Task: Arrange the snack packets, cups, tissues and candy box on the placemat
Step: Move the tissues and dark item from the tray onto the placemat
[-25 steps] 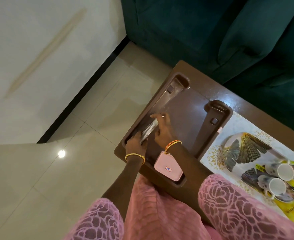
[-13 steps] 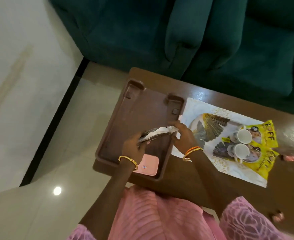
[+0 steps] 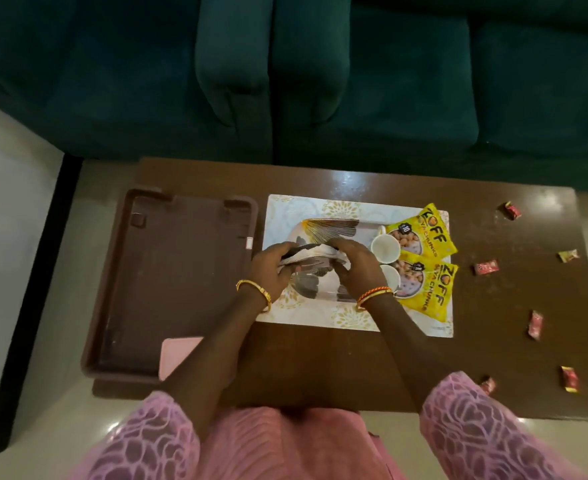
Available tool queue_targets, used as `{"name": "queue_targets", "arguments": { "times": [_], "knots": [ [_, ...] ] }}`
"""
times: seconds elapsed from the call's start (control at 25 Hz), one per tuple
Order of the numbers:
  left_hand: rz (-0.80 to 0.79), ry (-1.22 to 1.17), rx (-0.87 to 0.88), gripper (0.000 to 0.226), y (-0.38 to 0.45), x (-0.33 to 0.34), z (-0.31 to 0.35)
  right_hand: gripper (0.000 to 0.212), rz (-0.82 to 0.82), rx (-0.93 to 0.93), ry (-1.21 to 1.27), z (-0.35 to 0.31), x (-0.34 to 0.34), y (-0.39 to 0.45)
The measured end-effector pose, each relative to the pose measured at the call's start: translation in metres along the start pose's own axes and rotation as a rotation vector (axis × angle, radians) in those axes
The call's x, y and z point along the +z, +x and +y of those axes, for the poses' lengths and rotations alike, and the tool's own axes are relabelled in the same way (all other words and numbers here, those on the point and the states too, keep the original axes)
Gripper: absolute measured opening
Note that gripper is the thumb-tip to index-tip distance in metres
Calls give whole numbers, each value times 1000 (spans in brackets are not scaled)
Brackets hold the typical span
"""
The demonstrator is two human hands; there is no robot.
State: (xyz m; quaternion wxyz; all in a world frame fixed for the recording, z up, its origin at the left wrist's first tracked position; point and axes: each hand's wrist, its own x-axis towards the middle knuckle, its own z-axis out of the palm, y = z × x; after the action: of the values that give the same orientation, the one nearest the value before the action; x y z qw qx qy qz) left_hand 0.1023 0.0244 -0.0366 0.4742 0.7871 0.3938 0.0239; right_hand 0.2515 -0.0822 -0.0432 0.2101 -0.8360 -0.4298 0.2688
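Observation:
A white placemat (image 3: 337,206) with gold leaf prints lies on the brown table (image 3: 320,358). Both hands hold a thin stack of tissues (image 3: 309,252) just above the mat's middle: my left hand (image 3: 273,268) grips its left end, my right hand (image 3: 356,263) its right end. Two white cups (image 3: 385,249) stand at the mat's right, the nearer one partly hidden by my right wrist. Two yellow snack packets (image 3: 427,233) lie overlapping along the mat's right edge. A pink candy box (image 3: 176,353) sits in the near corner of the brown tray (image 3: 181,271).
The tray fills the table's left end and overhangs it. Several red wrapped candies (image 3: 486,267) lie scattered on the table's right part. A dark green sofa (image 3: 285,81) stands right behind the table. Pale tiled floor is at the left.
Both hands lifted the tissues out of the tray and carried them right, over the placemat. The view swung right, so the whole table now shows.

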Motion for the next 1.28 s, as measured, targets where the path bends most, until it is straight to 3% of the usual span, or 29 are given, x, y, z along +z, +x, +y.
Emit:
{"name": "queue_targets", "arguments": {
  "times": [0.28, 0.56, 0.84, 1.04, 1.28],
  "knots": [
    [2, 128, -5, 40, 78, 36, 15, 36, -38, -33, -86, 58, -12, 67],
    [-62, 228, -70, 41, 120, 76, 13, 28, -1, 32, -183, 104, -7, 81],
    [-31, 220, -112, 37, 131, 92, 13, 24, -6, 118, -157, 111, -13, 86],
    [-45, 374, -179, 30, 136, 94, 7, 26, -59, 212, -171, 105, -13, 91],
    [-55, 553, -243, 59, 126, 96, 7, 38, 14, 228, -140, 100, -16, 82]
  ]
}}
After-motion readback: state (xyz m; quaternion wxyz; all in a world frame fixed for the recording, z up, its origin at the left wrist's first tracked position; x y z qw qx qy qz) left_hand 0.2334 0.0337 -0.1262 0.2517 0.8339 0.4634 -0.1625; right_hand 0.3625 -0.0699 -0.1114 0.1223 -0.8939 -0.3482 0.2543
